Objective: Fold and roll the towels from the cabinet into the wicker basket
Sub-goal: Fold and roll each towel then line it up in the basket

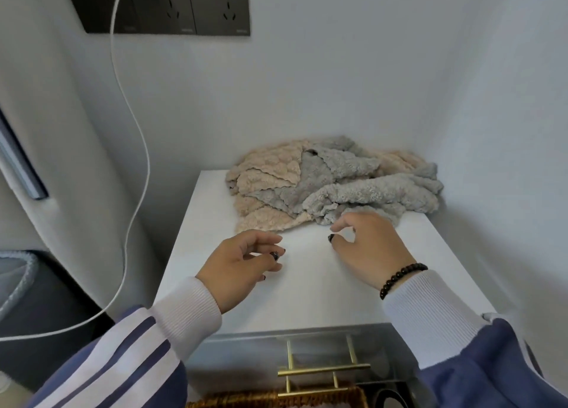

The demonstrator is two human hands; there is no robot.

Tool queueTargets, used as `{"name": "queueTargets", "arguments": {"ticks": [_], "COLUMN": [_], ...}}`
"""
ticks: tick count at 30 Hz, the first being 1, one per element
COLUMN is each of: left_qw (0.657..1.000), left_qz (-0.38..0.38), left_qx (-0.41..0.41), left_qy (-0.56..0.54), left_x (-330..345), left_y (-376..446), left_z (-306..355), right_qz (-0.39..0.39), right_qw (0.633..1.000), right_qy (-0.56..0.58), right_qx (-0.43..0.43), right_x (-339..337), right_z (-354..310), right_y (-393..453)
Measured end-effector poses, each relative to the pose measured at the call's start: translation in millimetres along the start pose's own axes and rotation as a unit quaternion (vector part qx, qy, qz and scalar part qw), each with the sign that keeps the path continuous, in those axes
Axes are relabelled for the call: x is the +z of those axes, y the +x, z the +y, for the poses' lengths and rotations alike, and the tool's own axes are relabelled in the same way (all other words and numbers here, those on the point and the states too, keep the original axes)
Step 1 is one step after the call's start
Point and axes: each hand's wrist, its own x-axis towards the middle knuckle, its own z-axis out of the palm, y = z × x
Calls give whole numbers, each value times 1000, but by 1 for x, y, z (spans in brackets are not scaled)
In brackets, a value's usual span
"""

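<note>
While both hands hover loosely curled and hold nothing, the left hand (242, 261) and right hand (367, 244) sit over the white worktop (307, 284), just before the crumpled towels (332, 183); a wicker basket (276, 400) shows below.

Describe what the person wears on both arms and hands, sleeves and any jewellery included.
Both arms wear blue-purple jacket sleeves with white ribbed cuffs. The left sleeve has white stripes down its length; the right sleeve shows plain blue. A dark beaded bracelet circles the right wrist. The left hand and right hand have dark-painted fingernails.
</note>
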Motion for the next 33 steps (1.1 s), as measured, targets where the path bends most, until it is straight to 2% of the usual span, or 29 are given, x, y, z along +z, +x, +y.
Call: {"name": "queueTargets", "arguments": {"ticks": [4,7,13,15,17,19,22,25,28,31,33], "left_qw": [999,998,998,998,997,994,986,968,969,973,971], "left_qz": [-38,-50,-40,-34,-23,-4,14,37,41,10,2], "left_qx": [16,26,33,42,57,90,156,235,235,229,236], "left_qy": [0,12,40,44,51,61,58,84,65,28,28], "left_x": [11,17,9,6,2,-1,-2,-2,-3,-4,-4], "left_y": [8,12,21,26,32,36,40,45,48,45,40], "left_z": [8,6,-2,-4,-5,-3,0,-2,-2,-1,0], "right_qz": [-9,-25,95,131,134,37,-150,-249,-281,-269,-269], "right_qw": [990,979,973,983,988,954,864,783,727,694,691], "right_qy": [-136,-188,-205,-120,71,296,479,568,625,667,671], "right_qx": [42,77,44,37,30,30,-20,-38,-26,8,20], "right_x": [10,15,5,3,-1,-9,-15,-17,-20,-18,-17], "right_z": [12,22,33,30,15,-8,-32,-39,-42,-40,-42], "right_y": [16,26,47,54,60,57,43,35,33,35,35]}}
